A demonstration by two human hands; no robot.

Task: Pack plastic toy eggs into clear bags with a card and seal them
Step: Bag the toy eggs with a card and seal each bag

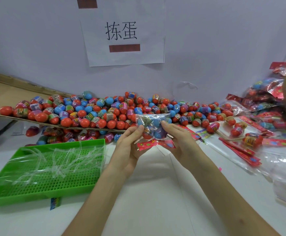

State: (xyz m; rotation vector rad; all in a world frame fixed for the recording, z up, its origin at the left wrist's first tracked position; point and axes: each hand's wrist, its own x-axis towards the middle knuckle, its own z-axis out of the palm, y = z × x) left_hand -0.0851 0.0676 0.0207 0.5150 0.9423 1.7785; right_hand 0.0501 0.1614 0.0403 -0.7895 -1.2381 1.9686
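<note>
Head view: both hands are raised over the white table (pixel 155 193) with a filled clear bag (pixel 153 125) between them. The left hand (pixel 128 147) has its grip closed on the bag's left side, thumb tip pressed on the front; the right hand (pixel 178 140) pinches the right side the same way. Blue and red eggs show through the plastic, and a red patterned card (pixel 155 144) sits at the bag's lower end, nearest the person. Behind the bag lies a heap of loose toy eggs (pixel 104 109), partly on a tilted cardboard sheet (pixel 6 92) and partly on the table. A green perforated tray (pixel 53 181) at the left holds clear plastic strips (pixel 58 160). Flat empty bags (pixel 237 150) with red headers lie to the right, with packed bags (pixel 266 97) piled beyond them. A paper sign (pixel 123 31) hangs on the wall.
</note>
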